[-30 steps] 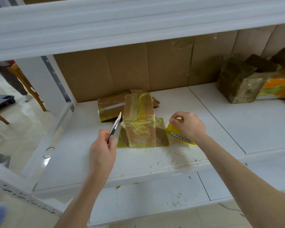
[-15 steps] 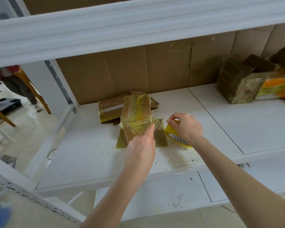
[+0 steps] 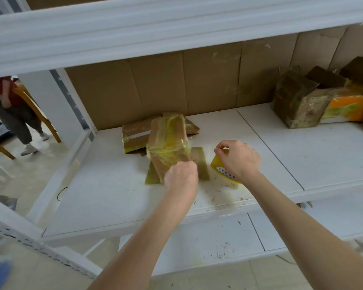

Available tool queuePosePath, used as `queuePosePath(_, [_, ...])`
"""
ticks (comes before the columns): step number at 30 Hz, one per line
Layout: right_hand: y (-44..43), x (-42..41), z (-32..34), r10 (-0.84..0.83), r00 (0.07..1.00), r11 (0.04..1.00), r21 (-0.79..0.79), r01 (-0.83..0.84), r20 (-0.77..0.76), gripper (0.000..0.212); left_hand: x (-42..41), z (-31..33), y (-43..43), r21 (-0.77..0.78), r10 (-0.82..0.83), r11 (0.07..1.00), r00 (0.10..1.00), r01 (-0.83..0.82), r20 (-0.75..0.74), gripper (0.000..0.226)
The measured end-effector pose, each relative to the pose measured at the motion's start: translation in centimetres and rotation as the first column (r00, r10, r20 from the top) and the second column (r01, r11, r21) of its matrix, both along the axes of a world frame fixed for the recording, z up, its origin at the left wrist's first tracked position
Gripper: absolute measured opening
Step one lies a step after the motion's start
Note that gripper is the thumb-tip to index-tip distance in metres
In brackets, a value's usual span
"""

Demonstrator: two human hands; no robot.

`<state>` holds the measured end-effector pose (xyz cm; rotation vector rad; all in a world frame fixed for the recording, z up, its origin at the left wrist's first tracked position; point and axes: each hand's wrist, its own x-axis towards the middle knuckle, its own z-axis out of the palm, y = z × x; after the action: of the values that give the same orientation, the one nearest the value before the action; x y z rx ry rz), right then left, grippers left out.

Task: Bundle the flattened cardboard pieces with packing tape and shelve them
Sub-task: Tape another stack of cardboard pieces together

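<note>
Now my right hand (image 3: 238, 159) pinches the packing tape roll (image 3: 214, 164) beside the cardboard bundle (image 3: 168, 143) on the shelf (image 3: 113, 195), likely keeping tape taut. My left hand (image 3: 181, 177), fingers curled, sits at its corner; around what, I cannot tell.

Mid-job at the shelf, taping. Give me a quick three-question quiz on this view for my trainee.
1. True or false: the right hand holds the yellow tape roll.
2. The taped bundle sits: A) on the white shelf; B) on the floor; C) inside an open box.
3. Fill in: the ___ hand is at the bundle's near right corner.
Key: 1 true. 2 A. 3 left hand.
</note>
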<state>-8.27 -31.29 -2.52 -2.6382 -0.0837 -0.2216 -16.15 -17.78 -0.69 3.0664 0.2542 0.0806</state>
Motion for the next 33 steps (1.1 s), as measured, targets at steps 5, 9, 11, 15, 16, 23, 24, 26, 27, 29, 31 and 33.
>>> queuePosePath(5, [-1.8, 0.1, -0.4, -0.041, 0.999, 0.989, 0.144, 0.042, -0.007, 0.016, -1.8, -1.1, 0.8, -0.096, -0.071, 0.992, 0.983, 0.088, 0.17, 0.03])
queuePosePath(9, [-1.9, 0.2, -0.7, -0.1, 0.995, 0.951, 0.296, 0.095, 0.002, 0.016, -3.1, 0.4, 2.9, -0.35, 0.008, 0.921, 0.892, 0.17, 0.453, 0.02])
queuePosePath(11, [-1.7, 0.3, -0.5, -0.118, 0.993, 0.926, 0.362, 0.104, 0.019, 0.014, -3.0, 1.0, 5.9, -0.477, 0.141, 0.861, 0.817, 0.177, 0.559, 0.013])
queuePosePath(15, [-0.8, 0.2, -0.2, -0.124, 0.992, 0.9, 0.423, 0.103, 0.022, 0.011, -1.2, -0.9, 14.1, -0.568, 0.411, 0.822, 0.729, -0.037, 0.548, 0.015])
queuePosePath(16, [-0.6, 0.1, -0.3, -0.125, 0.992, 0.896, 0.432, 0.106, 0.016, 0.01, -0.9, -2.1, 15.9, -0.555, 0.443, 0.82, 0.766, -0.136, 0.466, 0.018])
queuePosePath(23, [0.6, -0.7, -0.7, -0.15, 0.989, 0.87, 0.472, 0.141, -0.019, 0.013, -1.5, -7.3, 20.1, -0.413, 0.459, 0.831, 0.879, -0.373, 0.131, 0.025])
queuePosePath(24, [0.6, -0.9, -0.7, -0.153, 0.988, 0.871, 0.469, 0.144, -0.019, 0.012, -1.5, -6.8, 19.6, -0.415, 0.431, 0.856, 0.87, -0.309, 0.24, 0.023])
queuePosePath(26, [0.5, -1.2, -0.6, -0.168, 0.986, 0.876, 0.457, 0.154, -0.012, 0.011, -1.4, -4.2, 16.9, -0.408, 0.262, 0.913, 0.772, -0.004, 0.579, 0.011])
queuePosePath(27, [0.4, -1.3, -0.6, -0.173, 0.985, 0.879, 0.449, 0.157, -0.005, 0.011, -1.4, -2.5, 14.8, -0.356, 0.141, 0.916, 0.682, 0.185, 0.718, 0.007])
queuePosePath(29, [0.4, -1.7, -0.6, -0.175, 0.985, 0.884, 0.442, 0.154, 0.007, 0.011, -1.3, 0.3, 10.0, -0.21, -0.127, 0.842, 0.561, 0.497, 0.818, 0.007])
queuePosePath(31, [0.3, -2.3, -0.4, -0.181, 0.983, 0.887, 0.435, 0.158, 0.012, 0.012, -0.6, 1.5, 5.6, -0.213, -0.296, 0.756, 0.613, 0.619, 0.732, 0.017])
queuePosePath(33, [0.1, -2.8, -0.3, -0.183, 0.982, 0.89, 0.432, 0.149, 0.038, 0.012, 0.5, 1.6, 2.8, -0.322, -0.318, 0.755, 0.749, 0.571, 0.582, 0.025])
